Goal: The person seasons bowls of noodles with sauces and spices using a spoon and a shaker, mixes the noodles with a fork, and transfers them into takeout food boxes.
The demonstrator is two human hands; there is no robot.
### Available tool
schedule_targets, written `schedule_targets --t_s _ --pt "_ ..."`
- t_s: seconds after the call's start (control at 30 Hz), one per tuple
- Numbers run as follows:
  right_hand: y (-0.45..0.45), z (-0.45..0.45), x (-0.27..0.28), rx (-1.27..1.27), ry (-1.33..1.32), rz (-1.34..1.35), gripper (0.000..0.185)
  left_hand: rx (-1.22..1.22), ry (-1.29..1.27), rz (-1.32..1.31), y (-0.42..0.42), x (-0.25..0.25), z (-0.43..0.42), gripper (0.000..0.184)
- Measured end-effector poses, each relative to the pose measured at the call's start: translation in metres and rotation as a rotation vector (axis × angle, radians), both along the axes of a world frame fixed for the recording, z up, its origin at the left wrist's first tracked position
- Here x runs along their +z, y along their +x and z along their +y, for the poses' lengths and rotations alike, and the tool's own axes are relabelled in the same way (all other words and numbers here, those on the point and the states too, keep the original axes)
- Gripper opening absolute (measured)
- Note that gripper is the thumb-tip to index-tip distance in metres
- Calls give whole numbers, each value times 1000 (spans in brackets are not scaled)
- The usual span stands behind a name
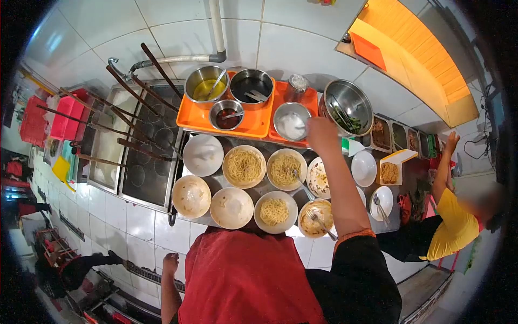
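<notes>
My right hand point(324, 136) reaches over the counter, fingers closed, between a small metal bowl of white powder point(292, 122) and a large metal bowl point(360, 97) holding leafy greens point(348, 120). Whatever its fingers grip is hidden. My left hand point(170, 263) hangs low beside the red apron point(245, 281), loosely closed, with nothing visible in it. Noodles lie in three bowls, a back one point(244, 181), one to its right point(272, 183) and a front one point(291, 227). Two soiled bowls, one with a fork point(318, 218), stand near my right forearm.
Orange trays point(229, 124) carry metal pots of yellow liquid point(205, 89) and dark liquid point(251, 86). At left, long-handled strainers rest over a boiling vat point(145, 178). A person in a yellow shirt point(453, 227) stands at right. White bowls point(364, 168) sit farther right.
</notes>
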State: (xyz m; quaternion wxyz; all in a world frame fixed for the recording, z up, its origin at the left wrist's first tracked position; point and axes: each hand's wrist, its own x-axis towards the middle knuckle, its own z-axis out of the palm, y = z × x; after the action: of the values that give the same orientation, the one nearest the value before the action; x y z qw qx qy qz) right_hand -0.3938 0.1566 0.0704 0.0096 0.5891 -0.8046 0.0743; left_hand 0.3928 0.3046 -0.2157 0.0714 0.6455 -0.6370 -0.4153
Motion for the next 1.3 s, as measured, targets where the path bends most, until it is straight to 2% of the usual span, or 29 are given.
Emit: schedule_targets --t_s 0.03,0.07,0.1,0.13,0.2,0.27,0.33,0.4,0.47,0.53,0.57,0.6,0.67,0.7,0.73,0.8,0.87,0.93,1.0,1.07,1.1,1.17,1.2,1.27,1.3 --pt "3 2 -6 -4 0 -1 15 85 96 8 -12 12 -4 22" --pt "8 2 -17 -32 -44 -136 14 170 191 17 -20 20 -7 24" --pt "10 2 -25 -59 -91 -272 14 4 10 66 5 -12 2 29" --pt "8 3 -29 -60 -92 -275 14 3 9 63 1 -5 1 29" --pt "0 11 -36 -186 -344 -524 14 183 279 -8 -16 25 2 32" --pt "-9 21 -39 -142 -410 -572 15 272 334 -66 -11 32 8 30" --pt "1 39 -12 -368 -303 -928 17 -116 224 -114 16 12 20 29" --pt "0 63 -43 -326 -298 -930 17 -139 267 -149 17 19 28 31" --pt "17 90 -62 -208 -179 -758 14 -28 311 19 31 7 40 32" --pt "45 98 -31 -154 -45 -326 10 -50 334 -22 19 13 33 33" --pt "46 96 -19 -194 -125 -506 9 -71 357 -64 6 21 28 33" --pt "46 86 -2 -190 -122 -505 9 -91 384 -108 -4 29 25 34" --pt "42 61 24 -242 -333 -511 8 -151 453 -214 -11 52 28 34" --pt "33 46 17 -196 -350 -414 10 -143 299 -106 0 33 34 33" --pt "22 30 5 -147 -377 -311 11 -155 285 -103 -5 32 28 33" --pt "9 10 -29 -124 -308 -314 12 77 281 56 -16 32 21 33" --pt "3 -3 -46 -74 -228 -325 14 -197 -11 25 -13 30 11 33" --pt "-9 4 -55 -139 -434 -555 18 230 164 100 -21 28 14 29" --pt "-13 23 -39 -157 -379 -654 20 121 135 -27 -32 37 15 27" --pt "-10 44 -21 -225 -292 -775 23 -240 -34 -128 -32 47 17 27" --pt "-5 58 -18 -263 -245 -802 25 -228 -29 -125 -33 49 23 27" --pt "8 83 -64 -268 -306 -909 21 105 266 -77 -36 50 32 26" --pt "25 94 -65 -280 -201 -767 15 108 267 -72 -32 45 34 26" --pt "45 105 -50 -120 35 -360 12 -426 223 -351 -10 21 46 29" --pt "50 98 -33 -113 36 -355 12 -113 246 -3 6 3 62 30"
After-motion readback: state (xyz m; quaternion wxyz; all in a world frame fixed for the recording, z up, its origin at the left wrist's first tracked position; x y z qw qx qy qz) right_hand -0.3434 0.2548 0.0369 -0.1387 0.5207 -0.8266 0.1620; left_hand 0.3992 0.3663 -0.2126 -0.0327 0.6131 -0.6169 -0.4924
